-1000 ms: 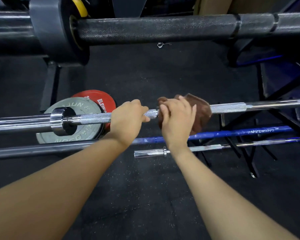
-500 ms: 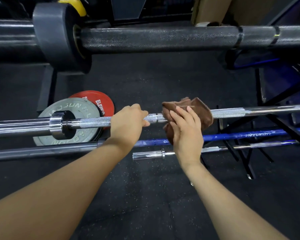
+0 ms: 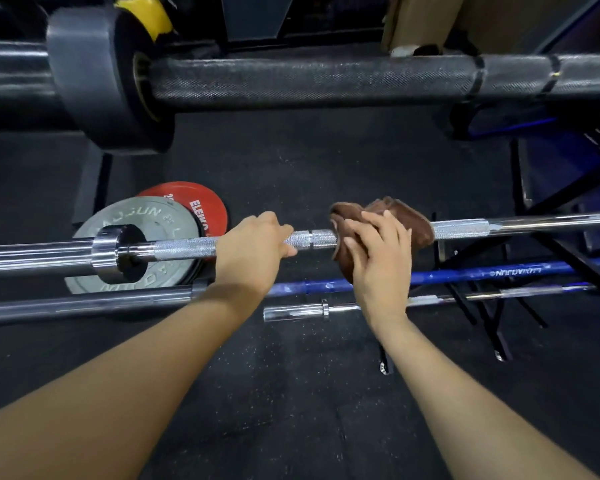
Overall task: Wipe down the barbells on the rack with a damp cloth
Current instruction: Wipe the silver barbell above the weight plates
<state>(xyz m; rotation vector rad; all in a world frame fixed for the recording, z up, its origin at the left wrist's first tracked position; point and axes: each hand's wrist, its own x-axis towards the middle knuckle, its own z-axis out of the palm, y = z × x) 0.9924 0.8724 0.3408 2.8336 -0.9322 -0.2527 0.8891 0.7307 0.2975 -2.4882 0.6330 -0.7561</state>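
My left hand grips the bar; right hand, fingers loose, presses the cloth w/o wrapping, at 3 o'clock of the left. Cloth could slip off.

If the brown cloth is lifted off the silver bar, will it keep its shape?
Probably not: the brown cloth drapes in folds over the silver barbell, so it looks floppy. It seems light, since the right hand holds it with relaxed fingers.
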